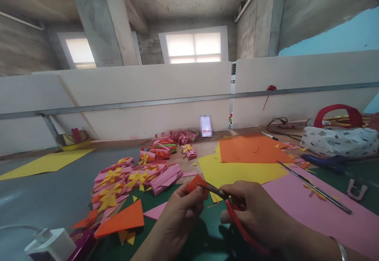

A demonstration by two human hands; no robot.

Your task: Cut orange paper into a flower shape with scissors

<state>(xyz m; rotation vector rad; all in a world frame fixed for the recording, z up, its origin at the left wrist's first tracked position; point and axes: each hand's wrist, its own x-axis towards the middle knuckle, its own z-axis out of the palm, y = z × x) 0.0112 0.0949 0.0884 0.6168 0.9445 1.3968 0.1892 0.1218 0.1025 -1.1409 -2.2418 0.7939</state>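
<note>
Red-handled scissors (227, 203) are being gripped in the right hand (260, 213), fingers closed round the handles, blades nearly shut on the paper; a small folded orange paper piece (197, 183) is being pinched tight between thumb and fingers of the left hand (185, 207), held just above the green mat (207, 237) at 6 o'clock in the view

Blade tips are being pointed toward 10 o'clock, into the piece's edge, so a cut appears to be in progress: the trimming step, judged from blade contact

Next move is judged to call for the paper being kept taut and turned by the left hand while the blades are being reopened and fed along the line; left fingertips are sitting very close to the blades

Outward from the grip:
- at 12 to 1 o'clock, yellow sheet (237, 172) with orange sheet (251, 149) lying on it
- at 3 o'clock, pink sheet (310, 209) with a long thin rod (314, 188) lying across it
- at 8 o'clock, orange triangle offcut (121, 219)
- at 10 o'clock, heap of finished pink pieces with yellow bows (133, 176)
- at 2 o'clock, well apart, patterned bag with red handle (337, 140)
</note>
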